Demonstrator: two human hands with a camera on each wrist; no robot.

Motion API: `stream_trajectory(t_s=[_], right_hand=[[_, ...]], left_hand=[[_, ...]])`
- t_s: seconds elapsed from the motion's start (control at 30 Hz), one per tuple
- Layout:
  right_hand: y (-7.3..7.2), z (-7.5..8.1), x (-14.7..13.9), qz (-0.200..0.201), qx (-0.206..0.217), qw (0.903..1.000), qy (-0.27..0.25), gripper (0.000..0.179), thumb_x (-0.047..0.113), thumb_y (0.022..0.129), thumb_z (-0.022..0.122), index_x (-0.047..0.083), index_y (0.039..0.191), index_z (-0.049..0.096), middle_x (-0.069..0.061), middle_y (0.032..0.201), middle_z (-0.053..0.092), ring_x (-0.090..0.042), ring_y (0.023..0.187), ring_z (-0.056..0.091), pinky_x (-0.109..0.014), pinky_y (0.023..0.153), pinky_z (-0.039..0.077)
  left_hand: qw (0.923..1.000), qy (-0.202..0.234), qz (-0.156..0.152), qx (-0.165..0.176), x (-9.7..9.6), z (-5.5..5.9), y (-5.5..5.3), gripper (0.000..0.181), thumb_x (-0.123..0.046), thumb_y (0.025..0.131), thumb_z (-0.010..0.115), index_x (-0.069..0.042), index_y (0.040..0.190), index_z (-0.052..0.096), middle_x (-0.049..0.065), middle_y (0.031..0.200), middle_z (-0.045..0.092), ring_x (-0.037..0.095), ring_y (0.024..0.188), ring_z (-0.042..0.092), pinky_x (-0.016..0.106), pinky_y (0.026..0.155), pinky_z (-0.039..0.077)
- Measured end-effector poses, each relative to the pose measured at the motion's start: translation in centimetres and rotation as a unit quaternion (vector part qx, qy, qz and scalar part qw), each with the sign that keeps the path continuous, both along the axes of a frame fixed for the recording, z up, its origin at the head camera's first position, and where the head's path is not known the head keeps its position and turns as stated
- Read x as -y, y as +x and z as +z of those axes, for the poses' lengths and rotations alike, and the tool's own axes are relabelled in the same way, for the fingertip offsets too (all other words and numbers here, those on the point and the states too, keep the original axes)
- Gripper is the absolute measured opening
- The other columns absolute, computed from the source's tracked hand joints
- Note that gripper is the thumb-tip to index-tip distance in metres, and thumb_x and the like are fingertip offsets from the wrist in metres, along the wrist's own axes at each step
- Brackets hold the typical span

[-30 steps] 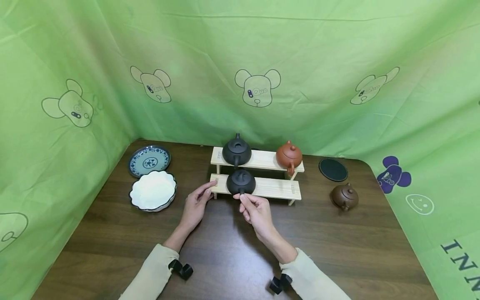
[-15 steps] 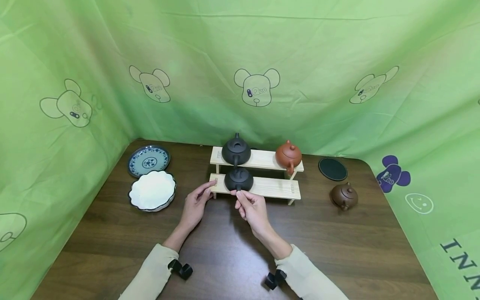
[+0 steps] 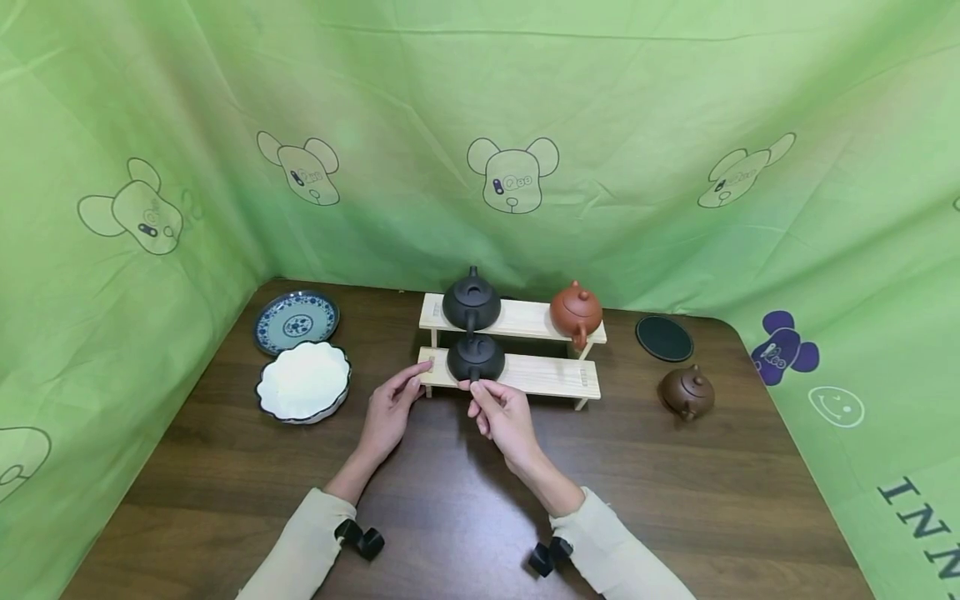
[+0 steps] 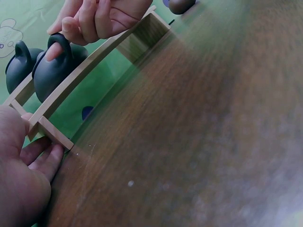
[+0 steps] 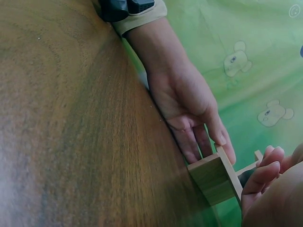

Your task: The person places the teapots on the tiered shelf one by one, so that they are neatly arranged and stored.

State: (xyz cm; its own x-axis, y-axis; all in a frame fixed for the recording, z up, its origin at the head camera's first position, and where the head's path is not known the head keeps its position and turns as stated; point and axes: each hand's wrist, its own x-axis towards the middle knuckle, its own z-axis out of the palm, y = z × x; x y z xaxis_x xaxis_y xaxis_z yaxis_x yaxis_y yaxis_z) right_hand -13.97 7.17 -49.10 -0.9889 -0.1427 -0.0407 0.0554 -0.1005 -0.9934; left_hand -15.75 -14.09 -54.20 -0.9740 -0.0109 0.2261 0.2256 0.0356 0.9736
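Note:
On the left part of the lower step of a two-tier wooden stand [image 3: 547,376] sits a small black teapot [image 3: 476,356]. My right hand [image 3: 507,421] pinches its handle; in the left wrist view one finger passes through the handle loop [image 4: 59,40]. My left hand [image 3: 390,412] grips the stand's lower left end, thumb on the plank and fingers by the leg [image 4: 56,132]. Behind, on the upper step, stand a larger black teapot [image 3: 471,303] at left and a reddish-brown teapot [image 3: 576,309] at right. In the right wrist view my right hand hides most of the black teapot.
At the left lie a blue patterned plate [image 3: 297,322] and a white scalloped bowl [image 3: 303,381]. To the right are a dark round coaster [image 3: 664,338] and a dark brown teapot [image 3: 687,392] on the wooden table [image 3: 660,492]. A green cloth [image 3: 405,100] encloses the back and sides.
The small black teapot has slid slightly left along the lower step, with my right hand still on its handle. My left hand has stayed at the stand's end.

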Motion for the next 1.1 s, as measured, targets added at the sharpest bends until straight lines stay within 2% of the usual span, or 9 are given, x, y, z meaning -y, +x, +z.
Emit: stream_trajectory(t_s=[0.17,0.33,0.43,0.6,0.93,1.1], right_hand=[[-0.05,-0.08,-0.02,0.001,0.001,1.0000,0.002,0.030,0.013,0.115,0.061,-0.012,0.123,0.076,0.003,0.072,0.061,-0.005,0.052,0.048,-0.015,0.044,0.036],[-0.14,-0.01,0.03,0.005,0.000,1.0000,-0.005,0.030,0.011,0.115,0.059,-0.015,0.119,0.073,0.003,0.072,0.061,-0.004,0.053,0.049,-0.014,0.045,0.037],[-0.14,0.01,0.09,0.006,-0.002,1.0000,-0.005,0.031,0.010,0.116,0.058,-0.018,0.118,0.071,0.003,0.072,0.061,-0.004,0.053,0.049,-0.014,0.045,0.038],[-0.10,0.02,0.22,0.004,-0.001,1.0000,-0.005,0.029,0.010,0.116,0.057,-0.015,0.118,0.072,0.003,0.072,0.062,-0.005,0.053,0.050,-0.014,0.045,0.039],[0.09,0.05,-0.24,-0.016,0.001,0.9998,-0.015,0.031,0.009,0.111,0.067,-0.018,0.126,0.070,0.004,0.070,0.064,-0.002,0.053,0.051,-0.012,0.045,0.040],[0.25,0.02,-0.76,-0.032,0.011,0.9993,-0.013,0.026,0.005,0.109,0.069,-0.017,0.123,0.070,0.003,0.071,0.064,-0.003,0.053,0.051,-0.012,0.045,0.040]], left_hand=[[0.9995,0.003,-0.004,0.031,0.01,0.38,0.10,0.032,-0.007,0.117,0.057,0.001,0.144,0.072,0.017,0.151,0.069,0.012,0.135,0.065,0.023,0.109,0.058],[0.9990,-0.002,-0.006,0.044,0.00,0.66,0.15,0.032,-0.007,0.116,0.057,0.002,0.144,0.071,0.016,0.152,0.068,0.020,0.137,0.064,0.030,0.112,0.058],[0.9990,-0.001,-0.007,0.044,-0.07,0.73,0.15,0.032,-0.006,0.116,0.057,0.002,0.145,0.071,0.016,0.152,0.068,0.022,0.138,0.063,0.032,0.112,0.058],[0.9994,0.006,-0.005,0.035,-0.11,0.76,0.23,0.032,-0.005,0.116,0.057,0.004,0.144,0.071,0.020,0.152,0.067,0.021,0.138,0.064,0.028,0.110,0.059],[0.9995,0.005,-0.006,0.031,-0.05,0.75,0.23,0.032,-0.004,0.116,0.056,0.004,0.144,0.071,0.020,0.152,0.067,0.021,0.138,0.063,0.028,0.110,0.058],[0.9996,0.002,-0.004,0.028,-0.07,0.78,0.27,0.032,-0.004,0.116,0.056,0.004,0.144,0.071,0.019,0.152,0.067,0.018,0.137,0.063,0.027,0.111,0.058]])
